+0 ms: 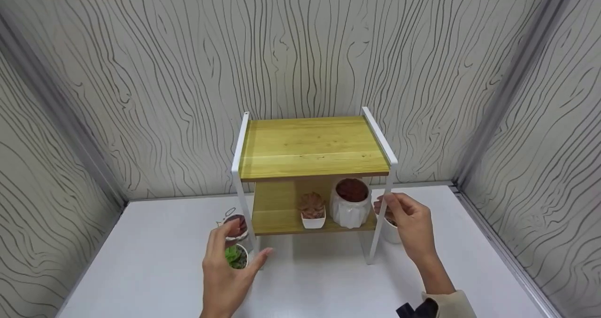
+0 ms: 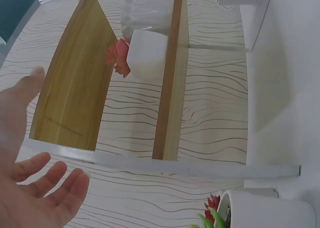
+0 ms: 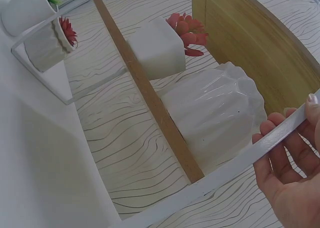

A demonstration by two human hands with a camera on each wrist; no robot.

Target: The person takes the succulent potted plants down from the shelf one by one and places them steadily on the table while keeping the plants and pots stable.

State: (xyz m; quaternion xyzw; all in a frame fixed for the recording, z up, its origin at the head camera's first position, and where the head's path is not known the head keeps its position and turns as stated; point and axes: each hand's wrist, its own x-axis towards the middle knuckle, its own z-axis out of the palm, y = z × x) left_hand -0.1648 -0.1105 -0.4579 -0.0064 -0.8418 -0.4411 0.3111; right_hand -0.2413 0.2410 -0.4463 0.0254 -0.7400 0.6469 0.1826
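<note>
A two-tier wooden shelf rack (image 1: 314, 149) with white metal side frames stands on the table. My right hand (image 1: 415, 226) holds its right front leg; in the right wrist view the thumb and fingers (image 3: 282, 160) lie on either side of the white bar. Beside the left front leg is my left hand (image 1: 225, 273), fingers and thumb spread and nothing between them. The lower board bears a small square white pot (image 1: 313, 222) with a red succulent and a larger ribbed white pot (image 1: 350, 213), its plant dark red from above.
Left of the rack, partly behind my left hand, stand a pot with a green succulent (image 1: 233, 256) and a pot with a red plant (image 1: 238, 226). Another white pot (image 1: 392, 234) is behind my right hand. Wood-grain patterned panels (image 1: 300, 45) enclose the white table (image 1: 155, 247).
</note>
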